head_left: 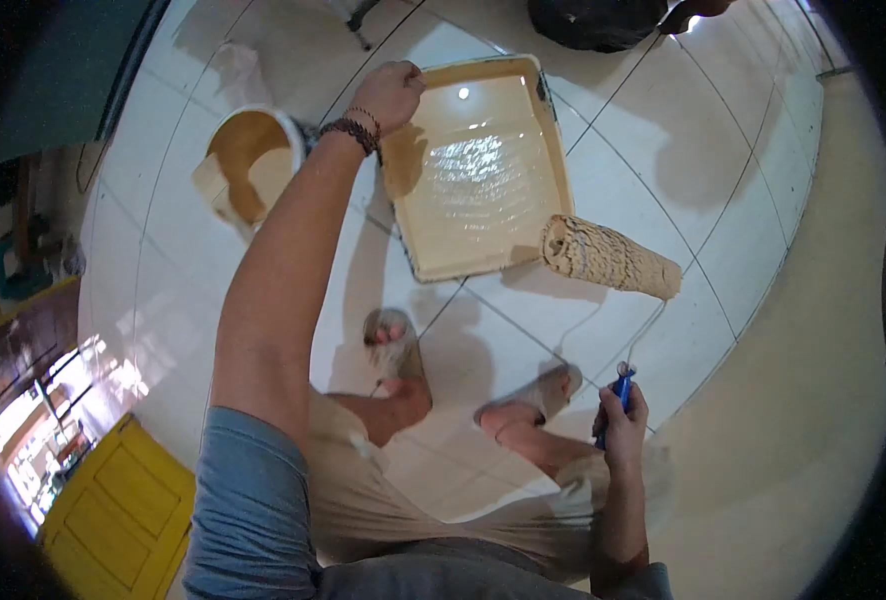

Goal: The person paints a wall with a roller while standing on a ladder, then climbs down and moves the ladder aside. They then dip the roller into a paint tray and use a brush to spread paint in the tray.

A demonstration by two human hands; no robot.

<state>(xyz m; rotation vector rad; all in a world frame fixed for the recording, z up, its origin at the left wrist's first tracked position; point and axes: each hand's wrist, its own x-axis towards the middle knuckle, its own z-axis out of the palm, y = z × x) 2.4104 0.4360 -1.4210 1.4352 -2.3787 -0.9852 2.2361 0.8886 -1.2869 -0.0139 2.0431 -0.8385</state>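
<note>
1. Roller (pixel 613 260), thick with cream paint, sits at the tray's near right corner; the right hand (pixel 623 425) is wrapped round its blue handle (pixel 620 390).
2. Left hand (pixel 391 95) grasps the far left corner of the paint tray (pixel 483 215).
3. Bucket (pixel 231 150) stands beside the left forearm.

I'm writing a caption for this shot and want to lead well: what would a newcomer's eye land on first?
Probably the tray of cream paint, shining near the top centre. Next, the paint-coated roller at its lower right, its blue handle in the right hand. Then the yellow panel at bottom left.
</note>
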